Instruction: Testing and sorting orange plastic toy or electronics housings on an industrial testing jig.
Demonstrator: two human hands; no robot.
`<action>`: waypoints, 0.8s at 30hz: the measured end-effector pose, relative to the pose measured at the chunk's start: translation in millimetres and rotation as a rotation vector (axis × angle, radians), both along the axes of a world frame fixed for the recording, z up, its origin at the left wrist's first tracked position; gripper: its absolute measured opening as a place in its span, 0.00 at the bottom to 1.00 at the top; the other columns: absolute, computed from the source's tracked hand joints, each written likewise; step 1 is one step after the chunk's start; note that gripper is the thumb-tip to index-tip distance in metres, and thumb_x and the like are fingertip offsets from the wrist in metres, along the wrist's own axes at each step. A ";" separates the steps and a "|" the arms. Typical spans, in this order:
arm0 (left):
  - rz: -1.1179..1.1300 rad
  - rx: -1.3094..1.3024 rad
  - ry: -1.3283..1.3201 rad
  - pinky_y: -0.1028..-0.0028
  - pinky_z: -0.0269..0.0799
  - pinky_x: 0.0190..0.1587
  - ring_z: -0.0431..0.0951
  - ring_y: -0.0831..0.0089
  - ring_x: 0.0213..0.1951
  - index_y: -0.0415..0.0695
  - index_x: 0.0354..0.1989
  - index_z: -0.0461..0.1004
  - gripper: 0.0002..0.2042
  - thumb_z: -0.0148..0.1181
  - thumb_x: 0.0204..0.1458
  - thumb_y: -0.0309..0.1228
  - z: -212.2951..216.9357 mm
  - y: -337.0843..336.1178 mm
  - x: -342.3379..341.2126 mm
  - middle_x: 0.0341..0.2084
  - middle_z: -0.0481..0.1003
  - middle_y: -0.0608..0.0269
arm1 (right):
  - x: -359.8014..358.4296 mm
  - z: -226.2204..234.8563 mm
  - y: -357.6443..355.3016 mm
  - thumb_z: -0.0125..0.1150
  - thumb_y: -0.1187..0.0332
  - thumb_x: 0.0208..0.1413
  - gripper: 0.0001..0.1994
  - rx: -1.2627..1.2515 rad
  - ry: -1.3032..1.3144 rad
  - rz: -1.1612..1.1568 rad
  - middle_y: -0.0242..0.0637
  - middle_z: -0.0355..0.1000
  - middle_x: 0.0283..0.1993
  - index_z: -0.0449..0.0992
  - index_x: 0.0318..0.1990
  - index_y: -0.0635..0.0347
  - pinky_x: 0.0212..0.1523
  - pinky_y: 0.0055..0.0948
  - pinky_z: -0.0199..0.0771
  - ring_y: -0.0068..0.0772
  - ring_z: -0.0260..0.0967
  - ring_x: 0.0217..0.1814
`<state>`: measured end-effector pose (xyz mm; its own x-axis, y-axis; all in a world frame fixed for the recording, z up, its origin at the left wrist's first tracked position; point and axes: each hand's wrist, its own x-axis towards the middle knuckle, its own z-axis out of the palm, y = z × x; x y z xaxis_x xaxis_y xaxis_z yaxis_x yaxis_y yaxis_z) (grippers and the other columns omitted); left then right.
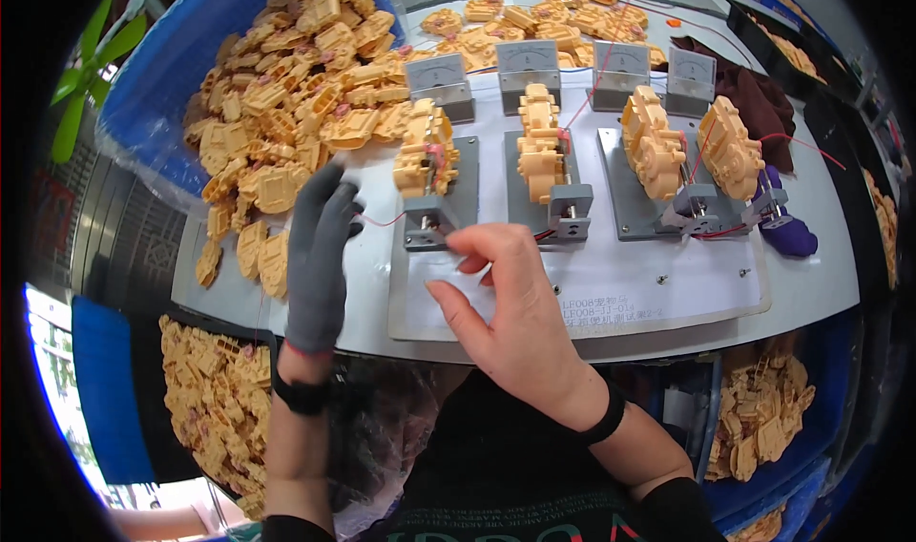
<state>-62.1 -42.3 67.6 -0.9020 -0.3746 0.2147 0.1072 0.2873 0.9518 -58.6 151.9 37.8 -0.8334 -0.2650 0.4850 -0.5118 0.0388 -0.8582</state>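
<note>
My left hand (320,241), in a grey glove, is open with its fingers stretched upward, left of the first test fixture. A thin red wire runs between its fingertips and that fixture. My bare right hand (523,327) is open, thumb and index finger apart, the index fingertip at the grey block (426,221) on the fixture's front. A beige plastic gearbox (426,151) sits upright on this fixture. Further right stand similar beige gearboxes: one (541,146) on the second fixture, and two (655,143), (731,149) side by side on the third base.
Several analog meters (528,63) line up behind the fixtures. A blue bin (143,113) spills a heap of beige gearboxes (286,93) leftward on the table. More lie at the back (534,27) and in bins below. A brown cloth (763,103) and purple glove (790,239) lie right.
</note>
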 end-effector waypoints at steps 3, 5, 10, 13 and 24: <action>-0.313 -0.222 -0.284 0.70 0.67 0.55 0.69 0.72 0.57 0.45 0.71 0.56 0.33 0.54 0.61 0.48 43.1 5.9 -48.7 0.61 0.66 0.61 | -8.9 -3.3 -11.2 0.66 0.75 0.53 0.27 -0.016 0.087 0.008 0.47 0.65 0.49 0.64 0.60 0.63 0.50 0.37 0.70 0.45 0.67 0.48; -0.461 -0.299 -0.376 0.71 0.70 0.52 0.73 0.72 0.52 0.37 0.71 0.54 0.40 0.60 0.57 0.50 56.0 -3.6 -69.7 0.53 0.73 0.57 | -7.1 3.4 -19.3 0.66 0.75 0.53 0.26 -0.001 0.104 0.060 0.44 0.67 0.48 0.66 0.59 0.61 0.49 0.35 0.72 0.42 0.69 0.47; -0.488 -0.555 -0.503 0.66 0.81 0.36 0.83 0.60 0.35 0.33 0.54 0.70 0.27 0.63 0.44 0.32 69.0 12.2 -83.8 0.36 0.79 0.45 | -3.4 -2.8 -17.5 0.66 0.77 0.52 0.20 0.010 -0.083 0.188 0.35 0.70 0.41 0.74 0.54 0.59 0.45 0.28 0.71 0.29 0.69 0.41; -0.256 -0.785 -0.067 0.60 0.72 0.55 0.77 0.45 0.51 0.35 0.53 0.72 0.25 0.62 0.44 0.31 65.4 28.9 -97.3 0.46 0.75 0.34 | -6.5 -9.4 -2.7 0.64 0.81 0.52 0.23 0.030 -0.073 0.115 0.31 0.68 0.43 0.71 0.57 0.61 0.45 0.24 0.70 0.22 0.66 0.40; 0.899 -0.971 -0.028 0.60 0.74 0.40 0.78 0.49 0.37 0.39 0.49 0.74 0.18 0.58 0.54 0.38 38.0 -281.4 140.6 0.35 0.79 0.49 | -3.4 -13.2 7.1 0.58 0.80 0.56 0.31 0.005 -0.111 0.162 0.36 0.63 0.54 0.60 0.68 0.62 0.51 0.23 0.65 0.22 0.61 0.43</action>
<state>78.5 -323.7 105.6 -0.4303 -0.5460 0.7189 -0.4932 0.8092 0.3193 -62.0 159.0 24.6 -0.8277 -0.4024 0.3912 -0.4141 -0.0326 -0.9096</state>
